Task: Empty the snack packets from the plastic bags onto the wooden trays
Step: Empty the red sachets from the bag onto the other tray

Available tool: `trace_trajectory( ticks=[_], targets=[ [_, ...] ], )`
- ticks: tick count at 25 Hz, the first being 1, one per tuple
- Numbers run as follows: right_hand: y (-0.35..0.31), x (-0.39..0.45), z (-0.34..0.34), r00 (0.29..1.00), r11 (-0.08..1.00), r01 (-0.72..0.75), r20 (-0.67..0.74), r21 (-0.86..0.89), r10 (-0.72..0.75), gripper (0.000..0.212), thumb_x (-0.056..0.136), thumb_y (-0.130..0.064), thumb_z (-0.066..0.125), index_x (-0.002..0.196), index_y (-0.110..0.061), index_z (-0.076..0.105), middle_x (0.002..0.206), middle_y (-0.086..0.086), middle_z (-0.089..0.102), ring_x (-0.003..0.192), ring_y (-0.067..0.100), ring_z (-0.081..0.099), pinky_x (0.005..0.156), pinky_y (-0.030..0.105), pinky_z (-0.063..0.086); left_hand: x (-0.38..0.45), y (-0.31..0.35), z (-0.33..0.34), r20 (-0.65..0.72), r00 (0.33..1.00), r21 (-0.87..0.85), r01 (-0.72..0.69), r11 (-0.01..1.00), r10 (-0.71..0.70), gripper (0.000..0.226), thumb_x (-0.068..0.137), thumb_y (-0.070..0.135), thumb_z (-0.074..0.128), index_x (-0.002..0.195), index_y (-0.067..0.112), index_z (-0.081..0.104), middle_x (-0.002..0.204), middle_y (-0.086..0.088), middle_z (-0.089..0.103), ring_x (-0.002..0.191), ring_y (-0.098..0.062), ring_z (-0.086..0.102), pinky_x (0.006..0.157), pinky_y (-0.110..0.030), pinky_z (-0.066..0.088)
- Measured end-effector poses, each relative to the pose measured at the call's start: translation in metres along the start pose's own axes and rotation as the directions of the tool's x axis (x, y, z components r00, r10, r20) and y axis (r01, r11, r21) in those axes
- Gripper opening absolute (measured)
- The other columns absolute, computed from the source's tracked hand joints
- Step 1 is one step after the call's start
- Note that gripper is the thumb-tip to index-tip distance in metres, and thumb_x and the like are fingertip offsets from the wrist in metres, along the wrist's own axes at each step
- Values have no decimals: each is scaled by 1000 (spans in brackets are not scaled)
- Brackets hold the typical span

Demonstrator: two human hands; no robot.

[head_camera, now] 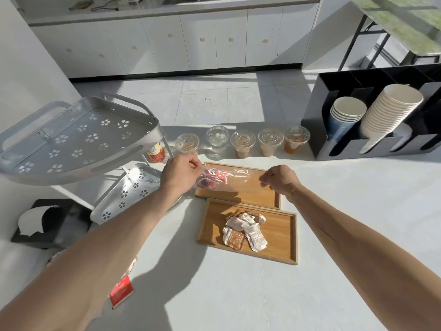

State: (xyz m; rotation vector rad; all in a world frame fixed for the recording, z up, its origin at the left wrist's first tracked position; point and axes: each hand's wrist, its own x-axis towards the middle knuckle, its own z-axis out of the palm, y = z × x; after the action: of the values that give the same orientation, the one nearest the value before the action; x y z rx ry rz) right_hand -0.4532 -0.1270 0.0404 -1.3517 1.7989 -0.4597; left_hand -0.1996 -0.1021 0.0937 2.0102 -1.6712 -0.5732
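Two wooden trays lie on the white table. On the near tray [276,237] sits a pile of white and brown snack packets [245,229]. Over the far tray [257,193] a clear plastic bag [238,177] is stretched sideways between both hands, with red snack packets [213,179] gathered at its left end. My left hand [181,173] grips the bag's left end. My right hand [279,179] pinches its right end.
A row of lidded plastic cups [242,142] stands behind the trays. A grey two-tier rack [78,139] is at the left, a black cup holder [372,118] at the right, a black napkin holder [45,223] and a red packet [121,291] near left.
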Motion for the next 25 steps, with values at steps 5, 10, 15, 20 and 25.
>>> trace_trajectory(
  ticks=[5, 10, 15, 20, 25],
  targets=[
    [14, 27, 23, 996, 996, -71, 43, -53, 73, 30, 90, -21, 65, 60, -19, 67, 90, 7, 78, 77, 18, 64, 84, 38, 56, 38, 27, 3, 51, 996, 166, -83, 983, 75, 15, 82, 14, 59, 81, 21, 72, 88, -1, 73, 85, -26, 67, 75, -38, 56],
    [18, 33, 29, 988, 991, -133, 72, -13, 134, 17, 91, -24, 64, 83, -12, 73, 72, 4, 67, 60, 13, 53, 51, 24, 42, 56, 49, 5, 92, 985, 224, -161, 961, 144, 19, 83, 13, 57, 87, 19, 74, 92, -2, 74, 90, -27, 67, 80, -38, 56],
    [18, 37, 35, 985, 989, -146, 92, 18, 144, 24, 92, -25, 63, 105, -6, 72, 95, 11, 70, 76, 19, 58, 58, 27, 46, 64, 61, 4, 97, 982, 263, -183, 947, 163, 17, 84, 19, 57, 89, 22, 73, 93, -1, 73, 92, -27, 66, 76, -34, 54],
    [5, 37, 43, 986, 989, -128, 115, 79, 118, 24, 91, -25, 67, 102, -5, 72, 93, 8, 72, 68, 13, 56, 49, 20, 40, 67, 67, -9, 74, 977, 286, -214, 934, 201, 20, 85, 18, 56, 93, 21, 74, 95, 1, 73, 93, -26, 65, 69, -30, 46],
    [-6, 37, 54, 989, 992, -88, 128, 91, 77, 21, 90, -29, 67, 97, -10, 75, 98, 9, 76, 73, 17, 60, 54, 26, 45, 68, 66, -20, 38, 974, 312, -223, 924, 222, 23, 84, 16, 52, 92, 22, 74, 93, -1, 72, 91, -28, 63, 68, -31, 47]
  ],
)
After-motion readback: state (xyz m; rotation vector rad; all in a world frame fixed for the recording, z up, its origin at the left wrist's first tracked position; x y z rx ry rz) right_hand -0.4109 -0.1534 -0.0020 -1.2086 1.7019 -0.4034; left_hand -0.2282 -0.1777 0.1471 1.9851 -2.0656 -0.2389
